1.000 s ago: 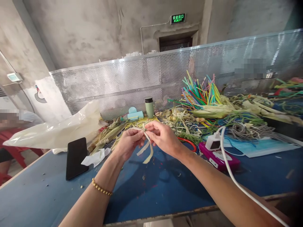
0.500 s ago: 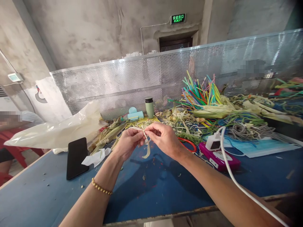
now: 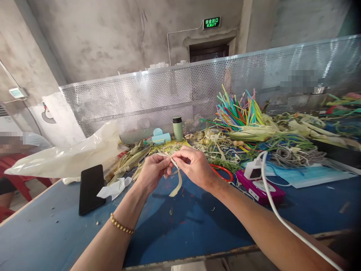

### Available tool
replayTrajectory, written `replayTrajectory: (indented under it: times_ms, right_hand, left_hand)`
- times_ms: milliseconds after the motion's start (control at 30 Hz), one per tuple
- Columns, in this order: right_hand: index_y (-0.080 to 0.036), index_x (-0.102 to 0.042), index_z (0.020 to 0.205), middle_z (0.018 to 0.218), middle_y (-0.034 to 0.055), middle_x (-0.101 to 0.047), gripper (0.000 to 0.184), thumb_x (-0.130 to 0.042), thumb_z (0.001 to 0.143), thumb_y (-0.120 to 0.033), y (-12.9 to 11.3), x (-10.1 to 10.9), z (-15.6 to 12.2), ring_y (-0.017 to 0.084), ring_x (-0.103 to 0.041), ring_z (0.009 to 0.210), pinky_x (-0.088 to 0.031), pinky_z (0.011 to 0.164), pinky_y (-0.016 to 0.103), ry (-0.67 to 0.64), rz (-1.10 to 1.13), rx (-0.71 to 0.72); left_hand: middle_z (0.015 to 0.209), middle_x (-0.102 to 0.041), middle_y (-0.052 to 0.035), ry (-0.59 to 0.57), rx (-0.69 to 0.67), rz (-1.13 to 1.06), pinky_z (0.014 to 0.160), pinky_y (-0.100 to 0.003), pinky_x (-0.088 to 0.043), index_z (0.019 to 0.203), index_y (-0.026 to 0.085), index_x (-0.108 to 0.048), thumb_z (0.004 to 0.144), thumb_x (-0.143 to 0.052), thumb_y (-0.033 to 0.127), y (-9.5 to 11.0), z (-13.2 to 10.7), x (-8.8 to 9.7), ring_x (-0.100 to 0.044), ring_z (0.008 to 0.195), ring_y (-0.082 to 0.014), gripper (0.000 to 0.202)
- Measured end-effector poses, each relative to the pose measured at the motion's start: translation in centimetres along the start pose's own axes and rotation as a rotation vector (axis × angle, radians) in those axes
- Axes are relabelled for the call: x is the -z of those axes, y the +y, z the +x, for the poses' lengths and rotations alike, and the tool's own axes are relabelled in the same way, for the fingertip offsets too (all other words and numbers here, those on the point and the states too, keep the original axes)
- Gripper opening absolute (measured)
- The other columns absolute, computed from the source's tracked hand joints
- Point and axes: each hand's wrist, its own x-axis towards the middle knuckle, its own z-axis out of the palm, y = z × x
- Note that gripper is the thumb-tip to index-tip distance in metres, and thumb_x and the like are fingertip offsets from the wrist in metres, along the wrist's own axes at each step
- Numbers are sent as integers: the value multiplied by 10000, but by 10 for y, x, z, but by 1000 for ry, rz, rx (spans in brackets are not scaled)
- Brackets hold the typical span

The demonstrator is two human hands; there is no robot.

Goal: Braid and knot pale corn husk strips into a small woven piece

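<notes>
Between my two hands is a pale strip of dried husk (image 3: 176,184), its loose end hanging down in a curl above the blue table (image 3: 169,241). My left hand (image 3: 153,169) pinches the strip between thumb and forefinger. Close against it, my right hand (image 3: 194,165) grips the same strip with thumb and fingertips, the two sets of fingertips nearly touching. Part of the strip sticks out past the left fingers; where it crosses or loops is hidden by the fingers.
A black phone (image 3: 91,190) and white tissue (image 3: 115,188) lie left. Behind are dried husks (image 3: 126,163), a green bottle (image 3: 178,128) and colourful sticks (image 3: 239,109). To the right, a magenta box (image 3: 261,190) carries a charger with a white cable (image 3: 272,203). A perforated metal screen (image 3: 158,98) stands behind.
The strip's loose end hangs lower and longer than before. Both hands stay in nearly the same place, still pinching.
</notes>
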Motion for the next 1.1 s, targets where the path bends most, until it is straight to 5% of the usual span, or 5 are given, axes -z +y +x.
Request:
replayTrajectory:
  times_ms: [233,433,733,1100]
  right_hand:
    - [-189,-741,857,746,40,-597,234,-522,935,-217,3,0,-1,135,-540,680,-418,646,282,-26,-101,65]
    - [-202,-691,1038,965,71,-688,195,-566,892,-173,3,6,2,174,-613,834,-471,749,316,3,-127,23]
    - [-201,-718,920,859,55,-642,224,-498,931,-167,2,10,2,155,-576,783,-444,728,301,-76,-105,92]
    - [-162,-670,808,798,60,-569,244,-455,908,-107,-4,4,-4,134,-495,662,-376,620,277,-108,-292,162]
  left_hand:
    - [492,-553,-11,1,-7,41,451,-207,-308,639,105,-650,705,-782,376,-1,1,4,-452,438,-71,308]
    - [516,-554,-15,-26,-61,107,474,-229,-277,632,118,-654,718,-765,386,1,0,3,-437,462,-80,302]
    - [424,-434,19,-39,-37,187,457,-249,-164,600,132,-635,772,-711,407,4,-2,8,-313,407,-62,333]
    - [389,-429,24,-29,-13,166,434,-241,-157,568,139,-612,725,-737,420,2,0,8,-326,371,-61,346]
